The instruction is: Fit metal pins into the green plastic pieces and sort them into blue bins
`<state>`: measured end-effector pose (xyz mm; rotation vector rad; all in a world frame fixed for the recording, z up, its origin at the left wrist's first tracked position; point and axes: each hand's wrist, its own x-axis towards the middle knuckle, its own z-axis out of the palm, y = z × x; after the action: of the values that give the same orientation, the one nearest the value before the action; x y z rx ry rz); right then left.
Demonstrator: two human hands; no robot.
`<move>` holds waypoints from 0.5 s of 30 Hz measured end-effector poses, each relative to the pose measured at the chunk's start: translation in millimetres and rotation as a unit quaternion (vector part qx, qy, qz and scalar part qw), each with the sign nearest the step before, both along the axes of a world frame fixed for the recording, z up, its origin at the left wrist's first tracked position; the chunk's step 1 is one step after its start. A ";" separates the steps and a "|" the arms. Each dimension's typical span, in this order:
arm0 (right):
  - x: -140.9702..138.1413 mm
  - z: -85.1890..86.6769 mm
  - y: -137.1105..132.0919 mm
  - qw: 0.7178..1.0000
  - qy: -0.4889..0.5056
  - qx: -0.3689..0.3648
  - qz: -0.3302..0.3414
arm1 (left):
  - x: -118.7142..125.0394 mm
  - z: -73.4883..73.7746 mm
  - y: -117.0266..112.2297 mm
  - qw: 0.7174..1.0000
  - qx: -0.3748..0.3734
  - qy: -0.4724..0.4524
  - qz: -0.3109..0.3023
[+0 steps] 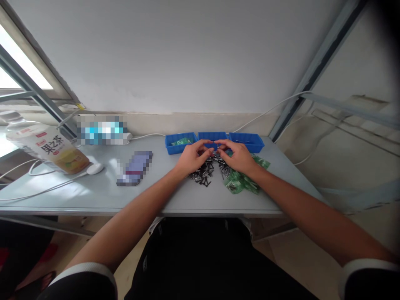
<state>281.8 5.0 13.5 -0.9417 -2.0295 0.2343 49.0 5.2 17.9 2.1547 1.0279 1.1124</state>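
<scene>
My left hand [193,157] and my right hand [236,156] meet fingertip to fingertip over the table, close to the middle blue tray [212,135]. Both have thumb and fingers curled into a pinch; whatever lies between the tips is too small to make out. Under and between them is a heap of dark and silver screws [203,174]. Green plastic packets [242,183] with screws in them lie beneath my right wrist. The left blue tray [172,150] contains green packets. A few thin pieces show in the right blue tray [256,147].
The grey table [175,198] runs up to the wall. On its left stand a tilted drink bottle [50,146], a white cable with a rounded end [94,168], a blurred phone-like object [136,168] and a blurred item [101,130]. Metal frame posts [315,68] rise at both sides.
</scene>
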 end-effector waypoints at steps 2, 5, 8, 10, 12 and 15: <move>-0.4 -1.2 0.5 1.000 0.009 0.010 -0.014 | 0.4 -1.5 -0.4 1.000 -0.016 0.002 -0.020; -0.1 -1.9 1.9 0.999 0.009 0.025 -0.026 | 1.3 -4.3 0.4 0.999 -0.023 0.000 -0.042; 1.0 -1.5 3.7 0.999 -0.004 0.038 -0.021 | 1.8 -6.2 2.3 0.998 -0.017 0.009 -0.060; 1.5 -1.0 4.7 0.999 -0.010 0.047 -0.009 | 1.7 -6.1 3.2 0.998 -0.010 0.020 -0.058; 1.7 -0.6 5.3 0.999 -0.006 0.047 0.006 | 1.6 -4.8 3.5 0.998 -0.001 0.030 -0.053; 1.7 -0.2 5.3 0.999 0.003 0.041 0.025 | 1.3 -2.8 3.7 0.998 0.012 0.034 -0.059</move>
<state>283.5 10.3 13.3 -0.8402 -2.0427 0.1787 50.3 8.9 15.1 2.2557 0.9067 1.0073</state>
